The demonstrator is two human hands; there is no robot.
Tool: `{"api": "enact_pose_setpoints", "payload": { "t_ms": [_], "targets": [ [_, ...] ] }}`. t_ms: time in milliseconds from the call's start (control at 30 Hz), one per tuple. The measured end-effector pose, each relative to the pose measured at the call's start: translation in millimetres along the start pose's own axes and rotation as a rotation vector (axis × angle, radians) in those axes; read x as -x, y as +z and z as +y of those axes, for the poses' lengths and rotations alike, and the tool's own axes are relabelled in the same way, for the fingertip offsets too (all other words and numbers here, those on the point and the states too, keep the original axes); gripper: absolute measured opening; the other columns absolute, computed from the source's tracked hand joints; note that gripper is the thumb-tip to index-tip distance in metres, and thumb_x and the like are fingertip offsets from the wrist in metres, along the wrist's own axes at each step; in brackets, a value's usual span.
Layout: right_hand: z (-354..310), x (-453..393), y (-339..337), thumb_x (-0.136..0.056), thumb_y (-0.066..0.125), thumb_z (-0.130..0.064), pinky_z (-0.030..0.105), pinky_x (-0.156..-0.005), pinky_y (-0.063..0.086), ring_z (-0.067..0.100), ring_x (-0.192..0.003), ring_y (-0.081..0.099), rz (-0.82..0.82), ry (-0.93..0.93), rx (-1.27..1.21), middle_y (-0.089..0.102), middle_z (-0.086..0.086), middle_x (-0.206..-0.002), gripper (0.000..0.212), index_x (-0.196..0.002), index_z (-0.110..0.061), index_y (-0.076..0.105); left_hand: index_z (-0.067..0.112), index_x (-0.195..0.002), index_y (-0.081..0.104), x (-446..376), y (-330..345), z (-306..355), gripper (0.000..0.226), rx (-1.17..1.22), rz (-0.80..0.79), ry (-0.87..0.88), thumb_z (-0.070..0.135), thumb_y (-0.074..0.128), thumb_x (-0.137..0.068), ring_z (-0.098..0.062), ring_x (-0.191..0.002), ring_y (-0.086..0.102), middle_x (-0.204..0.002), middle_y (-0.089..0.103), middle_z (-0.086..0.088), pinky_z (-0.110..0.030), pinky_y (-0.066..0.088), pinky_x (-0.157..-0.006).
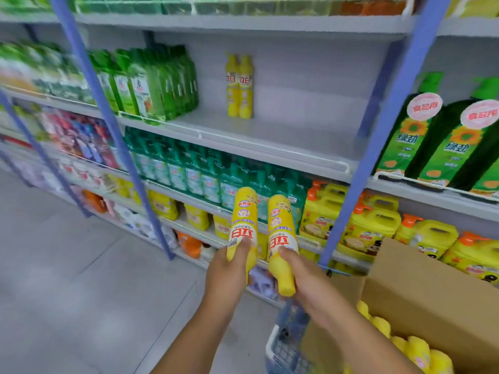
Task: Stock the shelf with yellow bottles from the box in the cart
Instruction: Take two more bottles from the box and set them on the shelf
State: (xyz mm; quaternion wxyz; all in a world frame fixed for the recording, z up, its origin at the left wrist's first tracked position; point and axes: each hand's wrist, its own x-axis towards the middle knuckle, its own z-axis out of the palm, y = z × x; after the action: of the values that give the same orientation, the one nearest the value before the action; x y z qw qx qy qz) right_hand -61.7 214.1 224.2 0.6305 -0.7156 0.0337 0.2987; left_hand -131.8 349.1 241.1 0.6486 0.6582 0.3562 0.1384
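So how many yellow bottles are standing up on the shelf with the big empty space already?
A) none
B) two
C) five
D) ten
B: only two yellow bottles stand side by side at the back of the mostly bare shelf, while the left hand and right hand each hold one more bottle below it.

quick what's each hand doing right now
Left hand: grips a yellow plastic bottle.
Right hand: grips a second yellow plastic bottle.
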Motion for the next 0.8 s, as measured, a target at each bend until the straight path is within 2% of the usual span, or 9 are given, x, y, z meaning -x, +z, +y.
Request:
{"api": "enact_pose_setpoints", "payload": {
  "t_ms": [100,167,267,367,467,600,800],
  "targets": [
    [-28.5,-19.7,54.8,-0.093,0.059,-0.048,0.032,-0.059,0.055,0.029,-0.067,0.074,0.046,0.011,-0.022,0.077,0.009,-0.076,0.044,-0.103,-0.007,0.070,0.020,-0.084,0.071,-39.4,-46.1,16.8,0.049,-0.012,-0.028,0.025,0.066,0.057,-0.073,-0.024,-0.068,0.068,-0.071,0.071,-0.002,-0.053,0.059,-0.074],
    [-45.6,-32.2,86.5,-0.095,0.057,-0.045,0.033,-0.059,0.052,0.023,-0.057,0.069,0.030,0.003,-0.078,0.077,0.011,-0.077,0.043,-0.104,-0.005,0.068,0.024,-0.090,0.070,-63.3,-73.3,28.0,0.050,-0.024,-0.032,0.030,0.069,0.056,-0.071,-0.023,-0.072,0.069,-0.077,0.072,0.003,-0.051,0.060,-0.076],
    [-68.4,-49.4,126.8,-0.096,0.055,-0.046,0.032,-0.058,0.048,0.020,-0.052,0.062,0.000,0.001,-0.119,0.077,0.015,-0.088,0.044,-0.110,-0.005,0.066,0.027,-0.096,0.069,-97.4,-108.1,45.8,0.042,-0.022,-0.025,0.041,0.064,0.060,-0.079,-0.024,-0.082,0.070,-0.087,0.073,0.004,-0.049,0.060,-0.079],
    [-86.3,-67.1,154.5,-0.095,0.052,-0.049,0.032,-0.056,0.046,0.023,-0.055,0.058,-0.024,-0.019,-0.119,0.077,0.015,-0.089,0.051,-0.113,-0.003,0.066,0.024,-0.094,0.067,-130.7,-128.6,64.0,0.032,-0.034,-0.027,0.052,0.055,0.059,-0.088,-0.026,-0.071,0.069,-0.085,0.071,-0.004,-0.042,0.059,-0.068],
    [-106.3,-84.2,171.6,-0.097,0.050,-0.047,0.029,-0.051,0.046,0.025,-0.056,0.058,-0.002,-0.029,-0.124,0.077,0.014,-0.085,0.050,-0.113,-0.001,0.064,0.020,-0.098,0.066,-162.1,-134.9,81.0,0.037,-0.031,-0.050,0.062,0.055,0.058,-0.089,-0.018,-0.058,0.064,-0.085,0.072,-0.006,-0.029,0.049,-0.051],
    [-137.2,-118.3,184.9,-0.100,0.048,-0.044,0.027,-0.044,0.042,0.025,-0.049,0.055,-0.008,-0.041,-0.160,0.075,0.016,-0.079,0.049,-0.111,0.001,0.062,0.016,-0.096,0.069,-206.4,-129.8,102.7,0.046,-0.034,-0.081,0.071,0.059,0.058,-0.087,-0.015,-0.060,0.066,-0.082,0.073,-0.006,-0.023,0.047,-0.047],
    [-177.6,-188.9,190.2,-0.099,0.050,-0.046,0.034,-0.054,0.048,0.025,-0.054,0.060,-0.019,-0.082,-0.175,0.077,0.016,-0.089,0.042,-0.112,-0.007,0.063,0.021,-0.094,0.067,-267.4,-114.6,137.5,0.035,-0.082,-0.076,0.109,0.056,0.061,-0.088,-0.014,-0.058,0.064,-0.081,0.069,-0.002,-0.018,0.043,-0.045]
  ]
}}
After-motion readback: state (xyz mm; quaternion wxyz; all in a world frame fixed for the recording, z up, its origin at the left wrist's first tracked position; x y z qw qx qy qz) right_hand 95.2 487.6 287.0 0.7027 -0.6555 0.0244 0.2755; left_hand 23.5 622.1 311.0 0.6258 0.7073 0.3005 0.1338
